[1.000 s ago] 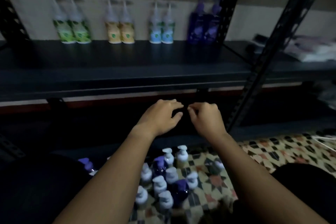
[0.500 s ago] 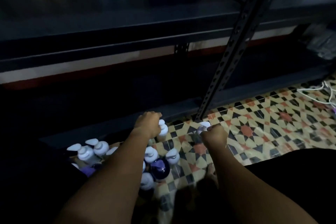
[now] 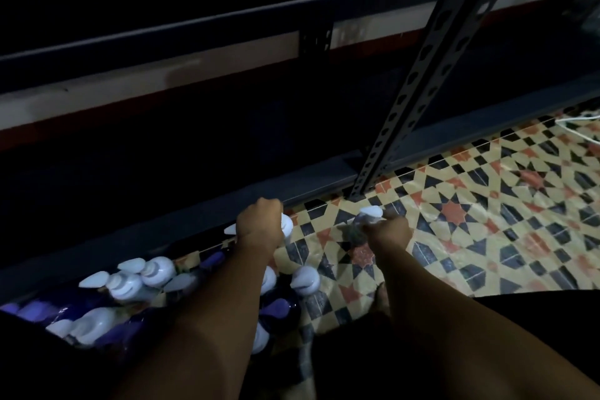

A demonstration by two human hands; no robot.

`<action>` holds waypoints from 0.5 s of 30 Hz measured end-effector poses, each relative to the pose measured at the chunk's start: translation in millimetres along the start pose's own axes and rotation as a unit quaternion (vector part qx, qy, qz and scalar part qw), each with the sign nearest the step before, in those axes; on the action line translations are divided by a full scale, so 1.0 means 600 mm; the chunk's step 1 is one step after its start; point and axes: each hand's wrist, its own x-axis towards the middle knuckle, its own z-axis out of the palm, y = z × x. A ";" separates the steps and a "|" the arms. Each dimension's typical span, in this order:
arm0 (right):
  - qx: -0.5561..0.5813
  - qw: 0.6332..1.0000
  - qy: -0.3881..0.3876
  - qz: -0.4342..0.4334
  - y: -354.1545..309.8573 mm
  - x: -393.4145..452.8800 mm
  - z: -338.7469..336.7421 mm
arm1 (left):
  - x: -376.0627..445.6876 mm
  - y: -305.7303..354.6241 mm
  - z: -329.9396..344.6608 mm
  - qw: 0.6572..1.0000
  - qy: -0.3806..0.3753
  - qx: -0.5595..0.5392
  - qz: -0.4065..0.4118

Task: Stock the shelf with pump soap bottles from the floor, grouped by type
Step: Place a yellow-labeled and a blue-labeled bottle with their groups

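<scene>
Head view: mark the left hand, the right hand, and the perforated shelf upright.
left hand (image 3: 259,222), head view, back of the hand gripping a white pump bottle.
right hand (image 3: 388,230), head view, back of the hand at another pump top.
perforated shelf upright (image 3: 418,75), head view, mid-length of the post.

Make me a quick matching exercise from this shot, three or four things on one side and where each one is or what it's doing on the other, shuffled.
1. left hand
2. right hand
3. shelf post
4. purple pump bottle

A. stands on the patterned floor, slanting up
B. grips a white pump bottle nearest the bottle cluster
C. stands untouched among white pump tops
D. grips a white pump bottle near the post's foot

Pairs: 1-B, 2-D, 3-A, 4-C
</scene>
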 end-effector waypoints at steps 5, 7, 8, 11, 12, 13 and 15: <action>-0.007 0.999 -0.013 -0.034 0.022 0.008 0.003 | 0.005 -0.006 0.011 1.000 0.000 -0.024 -0.021; -0.002 0.998 -0.016 -0.057 0.033 0.003 0.007 | 0.003 -0.008 0.015 0.998 0.009 -0.069 -0.010; 0.006 0.997 -0.018 -0.069 0.038 -0.001 0.008 | 0.001 -0.009 0.014 0.995 0.020 -0.095 -0.003; 0.009 0.990 -0.045 -0.134 0.038 -0.015 0.006 | -0.006 -0.008 -0.004 0.985 0.037 -0.168 0.020; 0.016 0.987 -0.061 -0.150 0.036 -0.017 0.003 | -0.010 -0.007 -0.014 0.981 0.033 -0.189 0.026; 0.033 0.983 -0.084 -0.161 0.031 -0.022 -0.003 | -0.015 -0.007 -0.024 0.977 0.031 -0.210 0.031; 0.058 0.976 -0.126 -0.170 0.022 -0.038 -0.015 | -0.026 -0.011 -0.041 0.965 0.034 -0.259 0.026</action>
